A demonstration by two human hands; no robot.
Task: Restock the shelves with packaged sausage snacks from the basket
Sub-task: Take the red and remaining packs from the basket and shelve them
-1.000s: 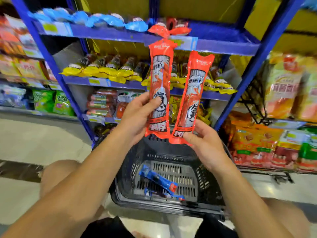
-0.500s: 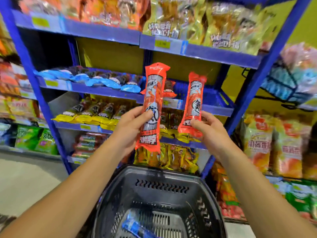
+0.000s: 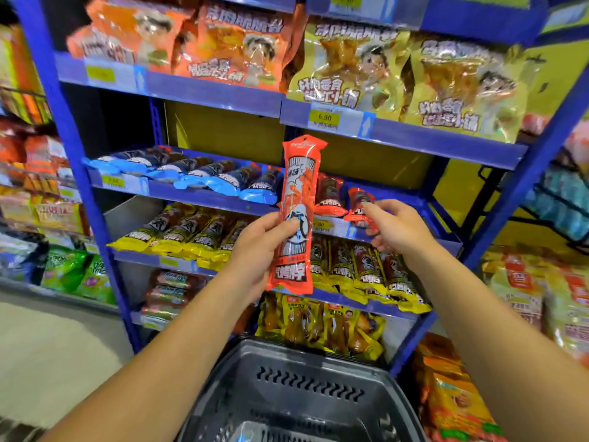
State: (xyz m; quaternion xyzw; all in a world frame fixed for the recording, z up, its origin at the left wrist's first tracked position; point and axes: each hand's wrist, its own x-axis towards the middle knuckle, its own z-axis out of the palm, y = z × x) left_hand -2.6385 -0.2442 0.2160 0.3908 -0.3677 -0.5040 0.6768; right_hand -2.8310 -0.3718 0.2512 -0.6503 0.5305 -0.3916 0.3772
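Red sausage pack (image 3: 294, 215) held upright in left hand (image 3: 258, 250), fingers curled round lower half, long axis vertical.

Second red pack (image 3: 359, 204) pinched by right hand (image 3: 396, 226), being laid on blue shelf (image 3: 204, 196), axis pointing far.

Right hand nearer shelf slot.

Basket (image 3: 296, 397) near, below.

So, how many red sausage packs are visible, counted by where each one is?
Upright red pack, gripped by left hand: 1
Second red pack, pinched by right hand at the shelf: 1
Shelved red pack: 1
Total: 3
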